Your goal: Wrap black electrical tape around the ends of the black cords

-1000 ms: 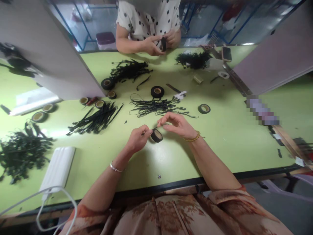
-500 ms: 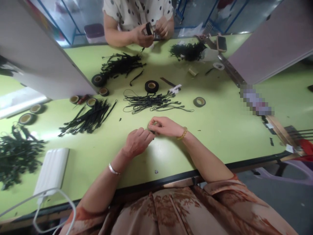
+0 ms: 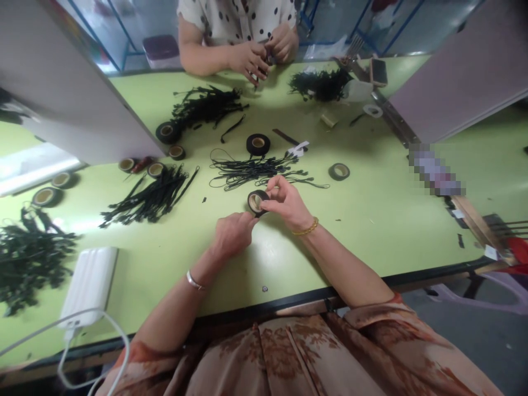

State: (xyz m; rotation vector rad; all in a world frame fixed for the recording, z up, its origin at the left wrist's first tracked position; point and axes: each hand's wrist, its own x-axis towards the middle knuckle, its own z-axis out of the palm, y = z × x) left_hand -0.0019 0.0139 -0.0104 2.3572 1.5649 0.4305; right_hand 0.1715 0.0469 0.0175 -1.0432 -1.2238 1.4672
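Note:
In front of my body, a roll of black tape with a pale core is held up by my right hand. The thumb reaches into the core and the fingers curl round its far side. My left hand is closed just below and left of the roll, its fingertips at the roll's lower edge. What it pinches is hidden behind its fingers. Beyond the hands lies a spread bundle of thin black cords, some with looped ends. Another black tape roll lies just behind that bundle.
Left are a pile of black straps, more tape rolls and a white power bank with its cable. A smaller tape roll lies right. Across the green table, a co-worker's hands work. Upright panels flank both sides.
The tape roll now shows in my right hand, which has shifted slightly right and up from my left hand. The co-worker's hands have come closer together, and their tape roll no longer shows clearly.

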